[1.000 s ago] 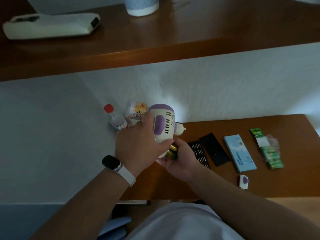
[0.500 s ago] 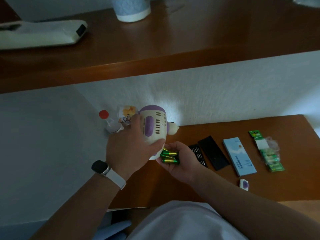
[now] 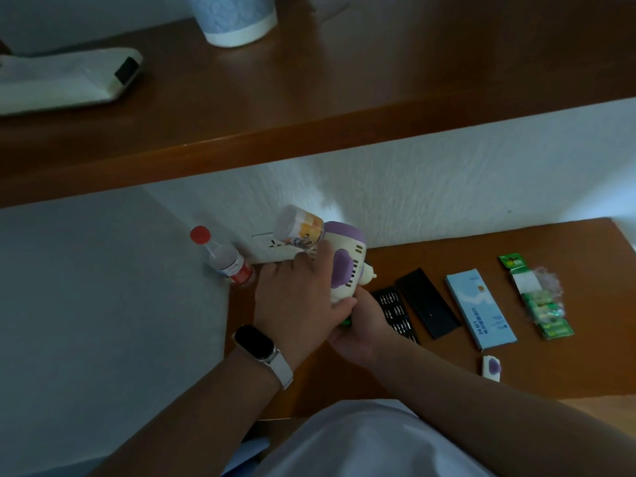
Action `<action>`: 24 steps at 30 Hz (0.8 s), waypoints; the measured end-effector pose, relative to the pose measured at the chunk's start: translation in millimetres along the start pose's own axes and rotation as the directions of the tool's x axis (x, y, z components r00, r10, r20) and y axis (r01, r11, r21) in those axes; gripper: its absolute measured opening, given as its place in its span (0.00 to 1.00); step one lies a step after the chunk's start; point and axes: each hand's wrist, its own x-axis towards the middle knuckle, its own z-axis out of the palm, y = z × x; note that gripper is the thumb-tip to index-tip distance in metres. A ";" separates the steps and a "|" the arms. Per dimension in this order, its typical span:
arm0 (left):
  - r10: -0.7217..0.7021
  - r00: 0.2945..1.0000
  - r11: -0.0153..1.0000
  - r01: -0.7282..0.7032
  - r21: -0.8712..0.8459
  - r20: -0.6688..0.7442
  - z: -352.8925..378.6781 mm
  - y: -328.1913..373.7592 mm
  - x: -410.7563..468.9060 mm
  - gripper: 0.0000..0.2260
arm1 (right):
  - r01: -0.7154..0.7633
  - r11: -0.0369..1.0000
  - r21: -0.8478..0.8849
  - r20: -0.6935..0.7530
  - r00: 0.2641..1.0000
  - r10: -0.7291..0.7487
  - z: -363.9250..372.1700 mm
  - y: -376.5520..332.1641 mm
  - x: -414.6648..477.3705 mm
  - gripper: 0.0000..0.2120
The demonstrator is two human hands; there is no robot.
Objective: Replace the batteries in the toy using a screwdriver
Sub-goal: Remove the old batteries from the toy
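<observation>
My left hand [image 3: 296, 304] grips the white and purple toy [image 3: 346, 263] and holds it tilted above the brown table [image 3: 568, 366]. Under the toy's lower end my right hand [image 3: 361, 325] is cupped around green batteries [image 3: 345, 321], of which only a small green tip shows. A pack of green batteries [image 3: 547, 311] lies at the right of the table. The toy's small white and purple battery cover [image 3: 491, 368] lies near the front edge. An open black screwdriver bit case [image 3: 395, 313] sits just right of my hands, with its black lid [image 3: 426, 302] beside it.
A light blue box [image 3: 480, 308] lies between the black lid and the battery pack. A clear bottle with a red cap [image 3: 223, 259] stands at the table's left corner by the wall. A wooden shelf [image 3: 309, 125] above carries a blue and white cup [image 3: 235, 18] and a white device [image 3: 65, 80].
My right hand has closed up under the toy, so the green batteries that lay exposed in the palm are now mostly hidden. The toy has tilted and its cartoon-printed end now shows.
</observation>
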 end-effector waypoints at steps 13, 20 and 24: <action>-0.183 0.974 0.870 0.224 -0.439 0.135 10.6 -46.1 -8.7 0.38 | -0.110 0.991 -0.069 -0.055 0.993 0.107 -3.5 -6.1 -6.0 0.15; -0.220 0.826 -0.024 0.527 -0.849 0.519 64.2 -65.9 -32.7 0.27 | -0.123 0.983 -0.139 -0.147 0.984 0.103 -26.4 -9.3 -19.8 0.13; -0.140 0.792 -0.276 0.546 -0.791 0.595 96.1 -60.4 -53.7 0.35 | -0.097 0.983 -0.156 -0.175 0.982 0.069 -35.4 -11.7 -33.5 0.18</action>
